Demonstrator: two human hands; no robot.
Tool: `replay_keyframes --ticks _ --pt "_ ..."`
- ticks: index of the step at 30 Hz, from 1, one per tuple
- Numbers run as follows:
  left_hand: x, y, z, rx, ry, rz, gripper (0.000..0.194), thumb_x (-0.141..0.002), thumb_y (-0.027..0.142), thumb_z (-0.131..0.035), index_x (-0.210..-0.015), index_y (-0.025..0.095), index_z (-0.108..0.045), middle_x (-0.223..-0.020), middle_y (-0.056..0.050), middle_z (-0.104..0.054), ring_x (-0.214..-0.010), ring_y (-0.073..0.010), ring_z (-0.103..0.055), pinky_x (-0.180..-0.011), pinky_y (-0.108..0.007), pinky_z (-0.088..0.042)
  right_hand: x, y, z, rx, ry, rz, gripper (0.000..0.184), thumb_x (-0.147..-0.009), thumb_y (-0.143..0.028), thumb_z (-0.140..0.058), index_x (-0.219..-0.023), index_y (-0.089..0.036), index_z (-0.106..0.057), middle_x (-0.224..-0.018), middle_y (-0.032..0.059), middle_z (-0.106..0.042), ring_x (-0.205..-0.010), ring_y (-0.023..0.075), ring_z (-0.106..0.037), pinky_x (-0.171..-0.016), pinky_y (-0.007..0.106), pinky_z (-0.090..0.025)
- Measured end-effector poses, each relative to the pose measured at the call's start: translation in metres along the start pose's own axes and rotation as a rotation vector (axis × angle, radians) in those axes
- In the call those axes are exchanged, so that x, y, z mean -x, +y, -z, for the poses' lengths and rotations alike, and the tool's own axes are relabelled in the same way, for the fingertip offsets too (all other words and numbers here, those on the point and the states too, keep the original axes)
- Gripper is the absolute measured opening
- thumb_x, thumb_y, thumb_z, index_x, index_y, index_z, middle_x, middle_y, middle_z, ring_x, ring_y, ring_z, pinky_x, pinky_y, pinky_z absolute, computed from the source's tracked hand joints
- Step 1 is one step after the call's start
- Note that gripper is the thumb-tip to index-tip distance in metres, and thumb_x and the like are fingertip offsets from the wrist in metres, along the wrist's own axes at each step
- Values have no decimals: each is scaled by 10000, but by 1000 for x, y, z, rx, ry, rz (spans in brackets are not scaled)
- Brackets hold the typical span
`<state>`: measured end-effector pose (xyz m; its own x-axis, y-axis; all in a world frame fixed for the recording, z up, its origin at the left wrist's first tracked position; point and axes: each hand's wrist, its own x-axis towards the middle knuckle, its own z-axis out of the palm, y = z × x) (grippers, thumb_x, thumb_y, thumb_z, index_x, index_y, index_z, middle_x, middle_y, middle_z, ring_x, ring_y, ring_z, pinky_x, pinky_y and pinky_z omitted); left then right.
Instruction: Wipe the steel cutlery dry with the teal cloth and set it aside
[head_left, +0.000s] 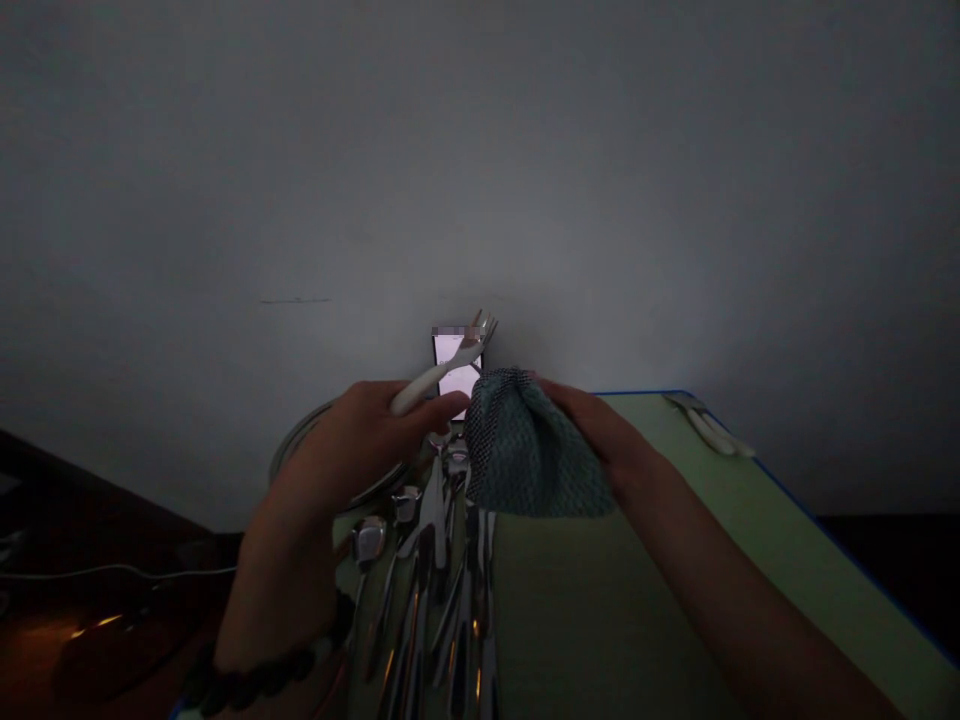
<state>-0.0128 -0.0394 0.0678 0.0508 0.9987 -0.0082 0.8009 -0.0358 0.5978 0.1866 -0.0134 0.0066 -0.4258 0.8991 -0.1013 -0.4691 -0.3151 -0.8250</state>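
Note:
My left hand (382,435) is closed around the pale handle of a fork (433,383), whose tines point up and to the right. A green-grey cloth (532,450) hangs from my right hand (589,420), its fingers mostly hidden behind the fabric. The cloth's upper edge is just below the fork's head; whether they touch I cannot tell. Below my hands lies a pile of metal cutlery (435,590), with several spoons and long handles. At the right edge of the table, more cutlery with white handles (712,432) lies together.
A lit phone (448,347) leans against the grey wall (480,150) behind the fork. A round metal plate or tray (289,440) is partly hidden behind my left hand. The green table (750,520) has a blue edge. A white cable (120,570) runs at the left.

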Motion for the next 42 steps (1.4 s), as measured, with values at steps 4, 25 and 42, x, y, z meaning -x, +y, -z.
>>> replay_keyframes --ticks 4,25,42 --pt "-3 7 -7 20 -36 -70 415 -683 571 -568 -618 160 -580 -462 32 -483 -413 -99 -430 -397 -221 -299 2 0 -5 74 36 26 167 -764 -307 -648 -877 -186 -631 -848 33 -685 -736 150 -627 -738 295 -479" --pt "1 -3 2 72 250 -53 287 -674 427 -585 -564 175 -503 -465 58 -399 -424 -83 -349 -426 -226 -265 6 -1 6 235 -112 26 295 -718 -272 -678 -984 -148 -648 -894 54 -692 -733 145 -633 -703 272 -455" --pt "-1 -9 -2 -93 -144 -266 443 -842 528 -383 -734 179 -634 -629 -4 -592 -548 -126 -504 -500 -222 -351 3 -27 21 143 382 187 102 -712 -276 -531 -776 -211 -577 -880 27 -668 -834 208 -603 -684 321 -476"
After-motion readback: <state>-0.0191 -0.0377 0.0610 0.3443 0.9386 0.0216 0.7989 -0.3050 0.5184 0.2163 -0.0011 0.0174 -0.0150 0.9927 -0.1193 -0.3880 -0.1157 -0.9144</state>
